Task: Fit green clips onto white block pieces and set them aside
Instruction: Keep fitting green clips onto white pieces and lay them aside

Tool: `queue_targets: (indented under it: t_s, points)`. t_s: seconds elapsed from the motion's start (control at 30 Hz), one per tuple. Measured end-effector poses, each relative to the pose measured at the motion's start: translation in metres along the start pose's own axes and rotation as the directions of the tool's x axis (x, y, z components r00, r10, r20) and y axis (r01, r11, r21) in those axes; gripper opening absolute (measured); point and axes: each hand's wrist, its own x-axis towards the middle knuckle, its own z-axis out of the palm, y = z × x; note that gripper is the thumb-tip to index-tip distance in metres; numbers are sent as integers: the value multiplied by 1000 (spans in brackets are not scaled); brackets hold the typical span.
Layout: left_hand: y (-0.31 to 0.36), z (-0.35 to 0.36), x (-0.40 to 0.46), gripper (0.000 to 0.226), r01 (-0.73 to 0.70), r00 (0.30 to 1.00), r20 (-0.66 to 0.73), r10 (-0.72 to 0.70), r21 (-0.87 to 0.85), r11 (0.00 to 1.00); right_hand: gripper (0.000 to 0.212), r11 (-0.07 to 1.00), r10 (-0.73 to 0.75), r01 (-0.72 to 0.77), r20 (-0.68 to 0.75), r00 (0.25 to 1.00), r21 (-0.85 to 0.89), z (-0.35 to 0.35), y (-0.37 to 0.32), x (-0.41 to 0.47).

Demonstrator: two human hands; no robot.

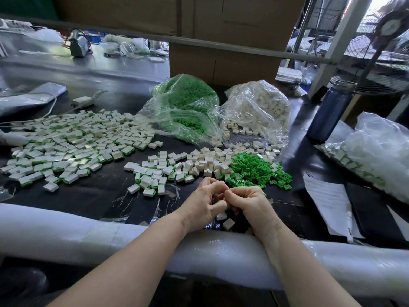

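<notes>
My left hand (202,206) and my right hand (251,206) meet fingertip to fingertip just above the near table edge. Both have curled fingers and pinch a small piece between them, which the fingers almost wholly hide. Two loose white block pieces (225,220) lie right under the hands. A heap of loose green clips (254,171) lies just beyond my right hand, and a heap of bare white blocks (205,162) lies beside it. Fitted blocks with green edges (152,182) sit left of the hands. A far larger spread of them (66,147) covers the left of the table.
An open bag of green clips (183,107) and an open bag of white blocks (256,107) stand behind the heaps. A dark bottle (329,111), another full bag (371,156) and papers (327,202) are at the right. A white padded roll (88,238) runs along the near edge.
</notes>
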Motion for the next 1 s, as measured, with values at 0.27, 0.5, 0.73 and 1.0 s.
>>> queue_targets:
  t_s: [0.27,0.5,0.73,1.0]
  points:
    - [0,0,0,18,-7,1000,-24,7,12,1000,20,1000,-30,30,1,1000,3,1,-2,-1]
    - [-5,-2,1,6,-11,987,-158,4,-43,999,12,996,-69,75,-102,992,54,3,-2,1]
    - [-7,0,2,8,2,987,-160,1,15,1000,15,985,-139,123,-144,980,-118,0,0,0]
    - [-8,1,3,8,11,982,-191,1,62,998,9,937,-174,105,-186,967,-334,0,3,3]
